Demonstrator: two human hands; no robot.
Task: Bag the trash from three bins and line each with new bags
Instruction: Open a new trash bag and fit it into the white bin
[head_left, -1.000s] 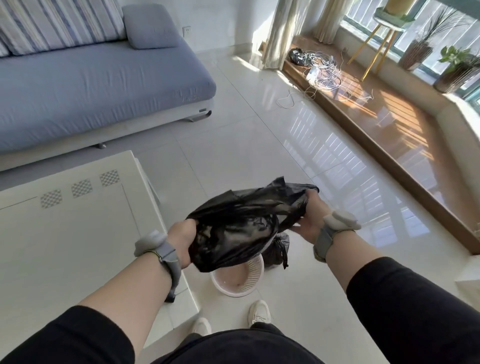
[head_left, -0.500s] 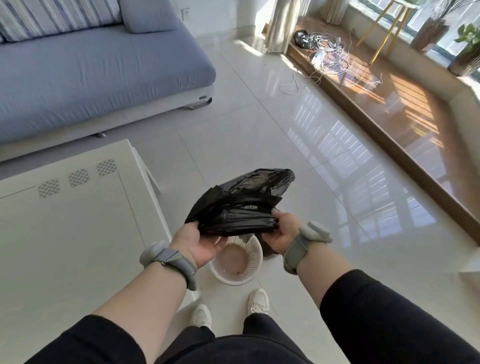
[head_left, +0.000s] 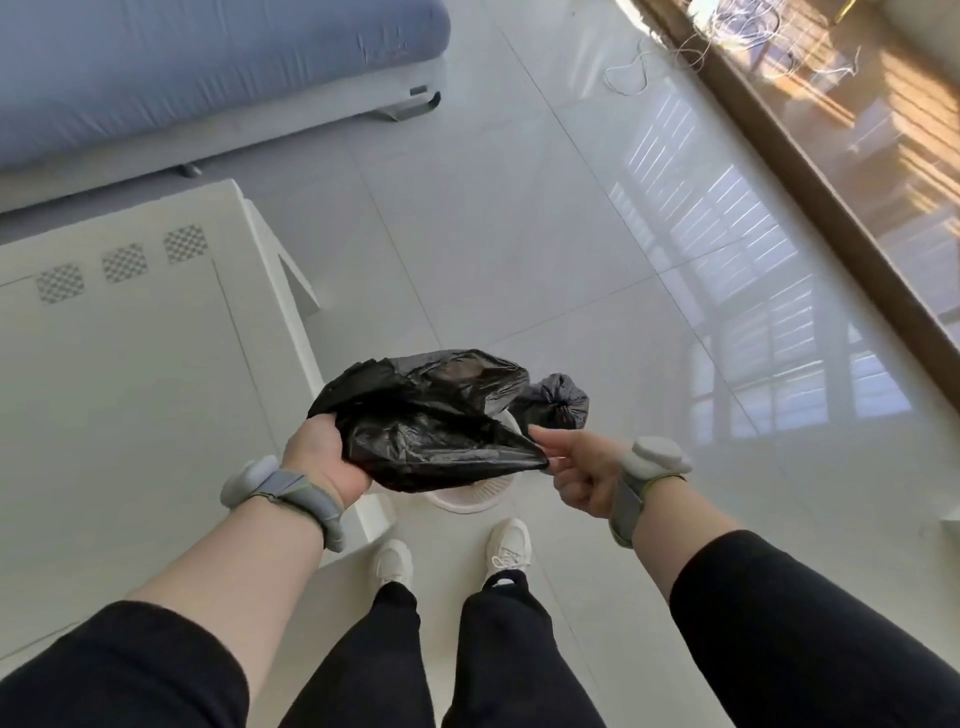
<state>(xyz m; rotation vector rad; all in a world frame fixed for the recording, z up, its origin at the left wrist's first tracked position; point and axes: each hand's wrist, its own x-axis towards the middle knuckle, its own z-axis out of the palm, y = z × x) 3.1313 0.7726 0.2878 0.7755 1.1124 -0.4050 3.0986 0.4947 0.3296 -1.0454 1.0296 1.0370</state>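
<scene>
With our left hand (head_left: 324, 457) gripping one side of the new black bag (head_left: 426, 415) and our right hand (head_left: 576, 470) pinching its corner above the bin (head_left: 470, 496), the thin film could slip or tear.

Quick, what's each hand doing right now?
Left hand: grips one side of the crumpled black plastic bag.
Right hand: pinches the bag's opposite edge.
</scene>
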